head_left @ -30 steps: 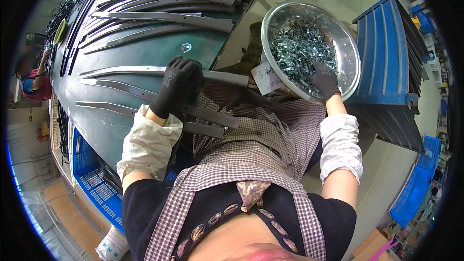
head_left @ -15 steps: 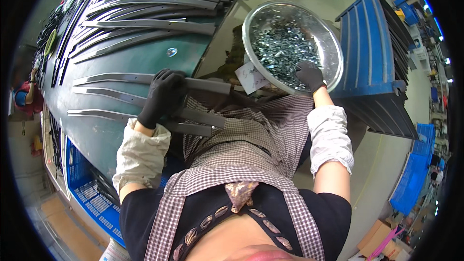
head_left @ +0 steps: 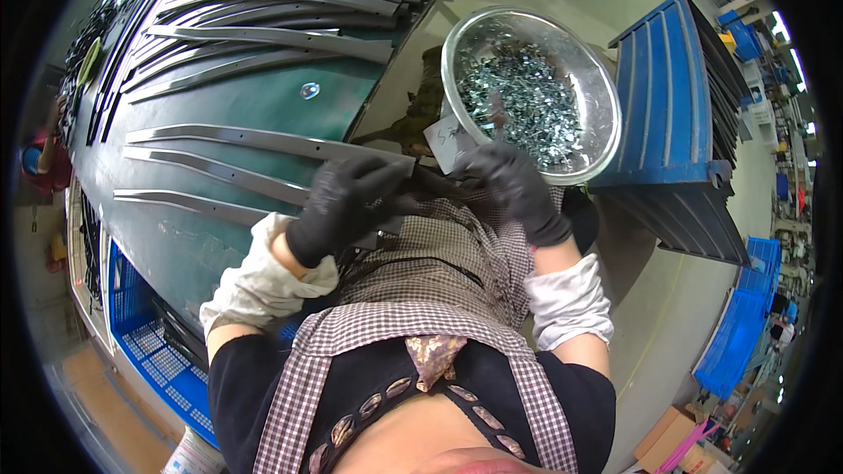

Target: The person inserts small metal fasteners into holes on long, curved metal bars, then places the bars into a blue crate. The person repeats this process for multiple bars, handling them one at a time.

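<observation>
Both hands wear dark gloves. My left hand (head_left: pixel 351 206) hovers over the near ends of three long dark grey strips, its fingers partly stretched and apart. The upper strip (head_left: pixel 255 139) passes beyond my fingers; the middle strip (head_left: pixel 224 173) and lower strip (head_left: pixel 180 202) run under my hand. To the right, my right hand (head_left: pixel 514 189) is in front of the rim of a clear round bowl (head_left: pixel 606 136). Its fingers are drawn together, and whatever they hold is hidden. Many small shiny metal pieces (head_left: pixel 527 92) fill the bowl.
More dark strips (head_left: pixel 281 0) lie piled at the back of the green table (head_left: pixel 219 246). A small clear round object (head_left: pixel 309 90) rests there. A blue bin (head_left: pixel 663 88) stands right of the bowl, a blue crate (head_left: pixel 167 351) at lower left. Another person (head_left: pixel 44 162) is far left.
My right hand has come out of the bowl and moved left to its near rim. My left hand has let go of the upper strip and moved right, toward the strips' near ends.
</observation>
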{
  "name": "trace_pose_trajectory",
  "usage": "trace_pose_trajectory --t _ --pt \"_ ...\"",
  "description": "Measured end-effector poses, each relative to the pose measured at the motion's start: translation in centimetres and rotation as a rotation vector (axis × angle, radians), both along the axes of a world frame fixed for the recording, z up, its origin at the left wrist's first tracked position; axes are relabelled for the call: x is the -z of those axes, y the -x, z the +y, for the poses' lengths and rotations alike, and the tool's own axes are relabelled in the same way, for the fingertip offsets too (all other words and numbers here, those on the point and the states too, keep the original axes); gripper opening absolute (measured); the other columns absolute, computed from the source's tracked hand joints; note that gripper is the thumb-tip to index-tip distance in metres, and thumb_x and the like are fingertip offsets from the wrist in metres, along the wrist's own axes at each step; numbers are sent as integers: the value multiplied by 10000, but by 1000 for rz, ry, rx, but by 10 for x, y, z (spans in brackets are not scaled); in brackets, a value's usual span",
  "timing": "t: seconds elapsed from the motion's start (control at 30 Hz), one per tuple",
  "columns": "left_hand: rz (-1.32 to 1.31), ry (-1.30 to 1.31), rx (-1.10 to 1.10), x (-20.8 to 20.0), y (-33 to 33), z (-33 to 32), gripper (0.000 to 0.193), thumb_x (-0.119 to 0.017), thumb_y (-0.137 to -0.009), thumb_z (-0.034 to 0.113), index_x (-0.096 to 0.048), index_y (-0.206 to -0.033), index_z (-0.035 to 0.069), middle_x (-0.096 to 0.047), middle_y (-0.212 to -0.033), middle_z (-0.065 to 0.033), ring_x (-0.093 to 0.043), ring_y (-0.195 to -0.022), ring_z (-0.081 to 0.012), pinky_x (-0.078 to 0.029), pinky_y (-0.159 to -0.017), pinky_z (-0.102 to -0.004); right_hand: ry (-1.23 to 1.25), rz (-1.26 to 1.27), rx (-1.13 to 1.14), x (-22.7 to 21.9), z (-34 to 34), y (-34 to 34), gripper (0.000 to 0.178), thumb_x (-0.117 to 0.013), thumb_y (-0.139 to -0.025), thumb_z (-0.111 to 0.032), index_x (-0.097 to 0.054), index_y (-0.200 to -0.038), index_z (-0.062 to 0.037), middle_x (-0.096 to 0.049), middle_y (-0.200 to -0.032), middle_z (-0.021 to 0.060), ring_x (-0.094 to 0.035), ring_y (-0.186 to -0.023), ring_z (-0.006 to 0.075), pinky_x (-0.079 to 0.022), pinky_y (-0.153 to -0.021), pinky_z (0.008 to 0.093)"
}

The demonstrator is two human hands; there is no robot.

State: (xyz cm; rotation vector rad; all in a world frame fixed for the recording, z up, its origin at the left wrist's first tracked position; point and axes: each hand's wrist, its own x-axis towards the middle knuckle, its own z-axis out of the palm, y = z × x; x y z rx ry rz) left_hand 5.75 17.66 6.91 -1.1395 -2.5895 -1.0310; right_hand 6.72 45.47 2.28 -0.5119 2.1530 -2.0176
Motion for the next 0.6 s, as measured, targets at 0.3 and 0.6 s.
trace_pose_trajectory --t 0.3,0.6 --pt "-392 12 -41 16 -30 -3 248 -703 -864 173 -676 -1086 65 -662 -857 -164 -670 -782 -345 -525 -648 -400 -228 129 126 -10 -71 -47 449 -784 -825 -251 -618 -1188 -44 -649 -870 83 -670 -756 208 -537 -683 330" --pt "-768 60 65 21 -15 -10 320 -629 -953 286 -665 -885 -25 -558 -653 -203 -500 -527 -302 -422 -556 -394 -648 487 -28 -18 -60 -44 603 -805 -745 -268 -593 -1266 -51 -666 -1079 128 -707 -804 292 -583 -639 368"
